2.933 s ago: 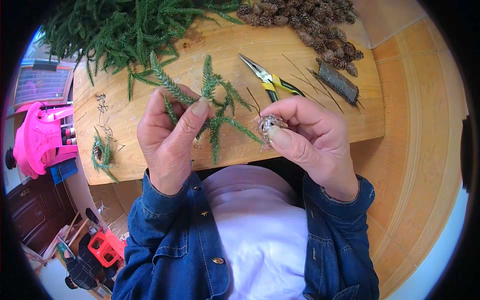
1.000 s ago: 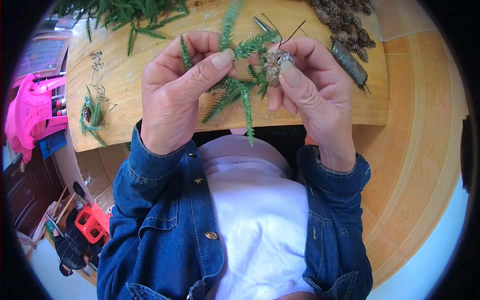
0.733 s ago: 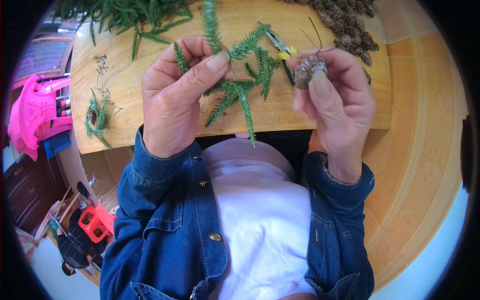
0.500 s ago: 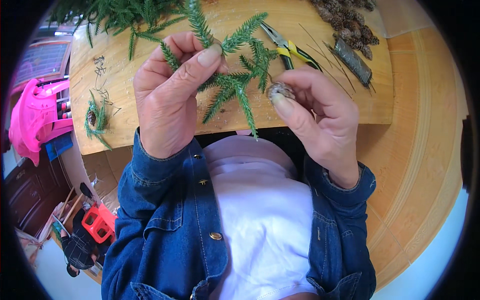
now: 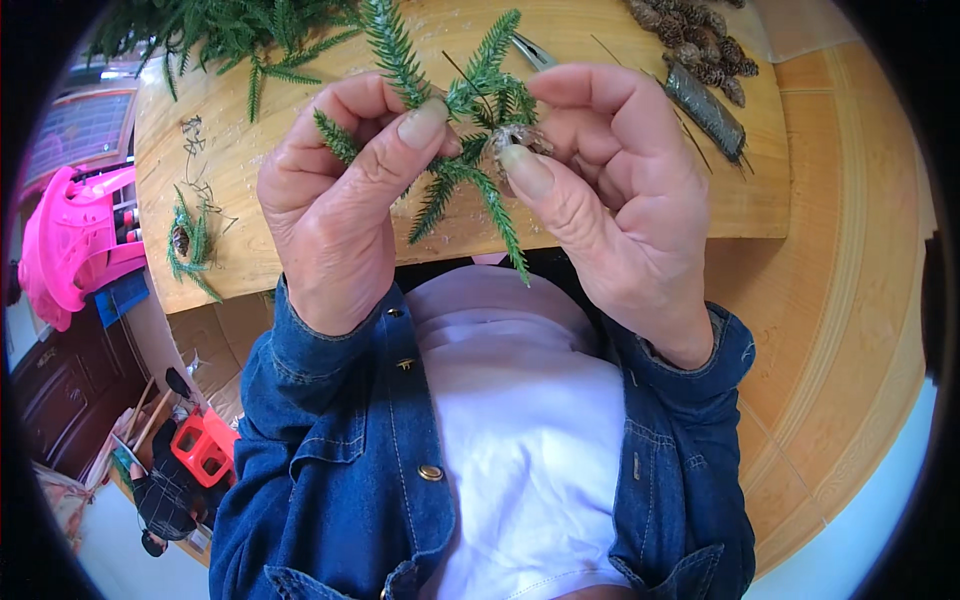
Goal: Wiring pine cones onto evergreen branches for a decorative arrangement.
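My left hand (image 5: 345,190) pinches a green artificial pine sprig (image 5: 492,205) between thumb and fingers, its frosted twigs spreading out above the table's near edge. A small pine cone (image 5: 515,142) with whitish scales is held by my right hand (image 5: 620,195), the thumb pressing on its near side. The cone lies against the middle of the sprig, and a thin dark wire (image 5: 465,75) sticks up through the twigs there. Behind my right fingers the pliers (image 5: 535,52) show only their metal jaws.
Loose pine cones (image 5: 700,45) lie at the table's (image 5: 750,200) far right, beside a dark bundle of wires (image 5: 705,105). Green pine branches (image 5: 230,30) are heaped at the far left. A small sprig with a cone (image 5: 185,240) rests near the left edge, by a pink chair (image 5: 70,245).
My right hand has moved left, bringing the pine cone against the sprig's middle. The wire now points up through the twigs, and my hand covers most of the pliers.
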Tool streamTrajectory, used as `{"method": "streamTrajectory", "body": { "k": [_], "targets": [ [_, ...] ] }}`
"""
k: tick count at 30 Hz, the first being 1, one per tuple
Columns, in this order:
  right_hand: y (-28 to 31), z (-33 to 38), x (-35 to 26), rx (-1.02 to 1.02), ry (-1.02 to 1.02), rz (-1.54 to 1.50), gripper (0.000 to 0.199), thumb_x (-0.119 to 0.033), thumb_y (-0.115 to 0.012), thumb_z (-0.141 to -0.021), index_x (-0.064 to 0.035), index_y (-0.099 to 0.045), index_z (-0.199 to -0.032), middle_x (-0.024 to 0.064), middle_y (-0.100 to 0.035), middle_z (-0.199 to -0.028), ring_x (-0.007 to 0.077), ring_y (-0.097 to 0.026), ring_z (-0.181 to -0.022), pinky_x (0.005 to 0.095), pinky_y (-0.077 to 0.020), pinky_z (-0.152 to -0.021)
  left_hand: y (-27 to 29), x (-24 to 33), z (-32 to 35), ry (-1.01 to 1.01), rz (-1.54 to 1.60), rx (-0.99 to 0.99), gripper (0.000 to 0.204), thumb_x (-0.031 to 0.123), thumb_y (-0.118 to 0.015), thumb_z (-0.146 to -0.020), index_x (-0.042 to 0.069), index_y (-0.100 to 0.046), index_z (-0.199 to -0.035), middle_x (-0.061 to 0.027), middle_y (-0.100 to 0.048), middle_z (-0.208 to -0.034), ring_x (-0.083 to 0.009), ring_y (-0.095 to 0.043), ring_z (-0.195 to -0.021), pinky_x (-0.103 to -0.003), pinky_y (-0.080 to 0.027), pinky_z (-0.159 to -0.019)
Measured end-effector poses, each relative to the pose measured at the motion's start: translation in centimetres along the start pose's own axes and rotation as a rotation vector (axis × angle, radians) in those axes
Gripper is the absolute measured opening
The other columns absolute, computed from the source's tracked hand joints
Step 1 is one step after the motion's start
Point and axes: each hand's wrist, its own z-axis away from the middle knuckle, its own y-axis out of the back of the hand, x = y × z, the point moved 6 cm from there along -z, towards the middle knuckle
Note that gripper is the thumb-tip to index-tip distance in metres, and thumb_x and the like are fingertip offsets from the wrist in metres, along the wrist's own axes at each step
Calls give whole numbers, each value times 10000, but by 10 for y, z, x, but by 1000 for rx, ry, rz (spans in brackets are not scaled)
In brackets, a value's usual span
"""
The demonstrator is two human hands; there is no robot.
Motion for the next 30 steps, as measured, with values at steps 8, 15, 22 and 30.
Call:
{"method": "streamTrajectory", "body": {
  "k": [8,15,22,30],
  "targets": [
    [-3,-7,1,-61,-43,56,430,-39,-580,-901,62,-383,-1270,88,-607,-994,114,-580,-926,217,-458,-817,0,-4,0,42,12,-13,171,20,-635,-850,-47,-597,-1003,-62,-632,-876,-109,-591,-793,-225,-471,-759],
    [-2,-14,9,-141,-156,-56,397,-47,-582,-900,67,-418,-1242,96,-607,-1018,126,-582,-947,224,-462,-820,-1,-7,1,63,-46,-3,159,29,-627,-862,-48,-597,-998,-50,-628,-882,-93,-579,-801,-213,-461,-759],
    [-1,-7,12,-123,-174,-90,382,-40,-587,-895,60,-424,-1226,100,-604,-1031,126,-585,-939,235,-472,-831,-5,-5,3,57,-148,-14,131,47,-620,-870,-39,-588,-964,-16,-603,-854,-57,-529,-765,-185,-423,-706],
    [0,3,8,-118,-209,73,391,-21,-582,-896,52,-402,-1236,86,-602,-999,111,-581,-892,227,-477,-817,-6,-3,2,69,-271,-79,124,85,-593,-898,-35,-587,-930,4,-585,-809,-38,-483,-736,-167,-383,-653]
  ]
}}
